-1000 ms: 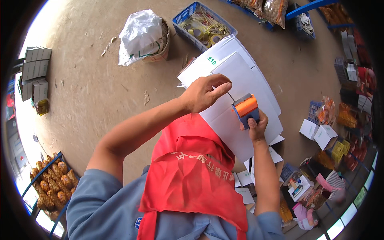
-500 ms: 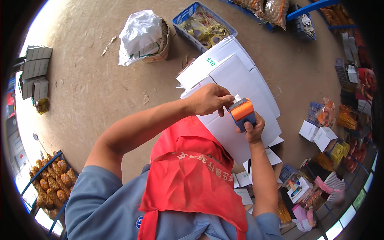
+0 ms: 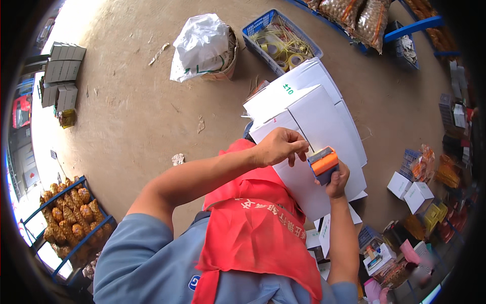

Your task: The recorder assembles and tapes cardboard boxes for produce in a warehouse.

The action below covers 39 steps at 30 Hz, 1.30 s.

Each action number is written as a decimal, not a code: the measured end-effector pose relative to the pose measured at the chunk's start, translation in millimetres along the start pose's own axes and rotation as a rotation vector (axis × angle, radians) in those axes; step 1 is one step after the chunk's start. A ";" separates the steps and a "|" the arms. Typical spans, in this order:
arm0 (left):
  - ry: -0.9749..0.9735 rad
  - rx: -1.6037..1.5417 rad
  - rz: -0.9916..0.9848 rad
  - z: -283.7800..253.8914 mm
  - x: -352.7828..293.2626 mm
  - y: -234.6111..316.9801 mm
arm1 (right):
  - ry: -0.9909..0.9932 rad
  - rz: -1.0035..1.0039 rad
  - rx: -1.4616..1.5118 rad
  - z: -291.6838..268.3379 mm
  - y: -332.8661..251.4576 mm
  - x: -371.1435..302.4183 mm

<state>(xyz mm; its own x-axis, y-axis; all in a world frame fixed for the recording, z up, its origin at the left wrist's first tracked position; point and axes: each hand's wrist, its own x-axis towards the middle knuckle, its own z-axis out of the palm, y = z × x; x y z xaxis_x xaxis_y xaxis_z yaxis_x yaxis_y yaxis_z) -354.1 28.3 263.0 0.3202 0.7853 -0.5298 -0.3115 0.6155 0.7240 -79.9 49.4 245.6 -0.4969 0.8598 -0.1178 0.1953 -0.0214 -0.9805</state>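
My right hand point(image 3: 338, 181) grips an orange and blue hand-held tape dispenser point(image 3: 325, 163) with a dark grey edge. The dispenser is over a stack of flat white cartons point(image 3: 316, 121) in front of me. My left hand point(image 3: 284, 147) is just left of the dispenser, its fingers bent and pinched close to the grey edge. Whatever lies between those fingertips is too small to make out. Green and pink print marks the cartons' upper faces. Below the cartons hangs my red apron point(image 3: 253, 233), partly under my left forearm.
A blue basket point(image 3: 244, 31) with tape rolls and yellow straps stands beyond the cartons, beside a bin under a white plastic bag point(image 3: 202, 45). Net sacks point(image 3: 76, 215) fill a blue-framed rack at left. Stacked boxes point(image 3: 63, 71) stand far left; white boxes point(image 3: 417, 196) and people are at right.
The view has shifted, so the surroundings sit farther right and lower. Both hands and the dispenser have come slightly nearer my body. A small white scrap by the dispenser's edge no longer shows.
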 end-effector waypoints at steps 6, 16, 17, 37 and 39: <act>-0.006 0.278 -0.002 -17.3 -1.1 30.1 | -0.075 0.018 -0.065 -6.9 -2.2 5.3; 0.038 0.188 0.027 -49.2 14.6 38.6 | -0.099 0.069 -0.099 -7.7 -19.8 9.6; 0.051 0.161 0.044 -58.1 13.8 42.7 | -0.099 0.082 -0.105 -8.6 -19.0 8.6; 0.147 0.255 -0.044 -130.7 50.1 42.7 | -0.042 0.257 -0.030 -4.9 -25.9 11.4; 0.151 0.283 -0.043 -130.0 52.5 39.5 | -0.042 0.263 -0.035 -4.0 -27.7 12.3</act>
<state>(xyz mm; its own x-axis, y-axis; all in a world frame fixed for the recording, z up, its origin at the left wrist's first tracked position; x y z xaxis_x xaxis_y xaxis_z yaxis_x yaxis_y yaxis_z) -465.9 102.5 206.3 0.1850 0.7731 -0.6067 -0.0326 0.6218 0.7825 -88.0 62.6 271.9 -0.4596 0.8051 -0.3748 0.3508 -0.2232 -0.9095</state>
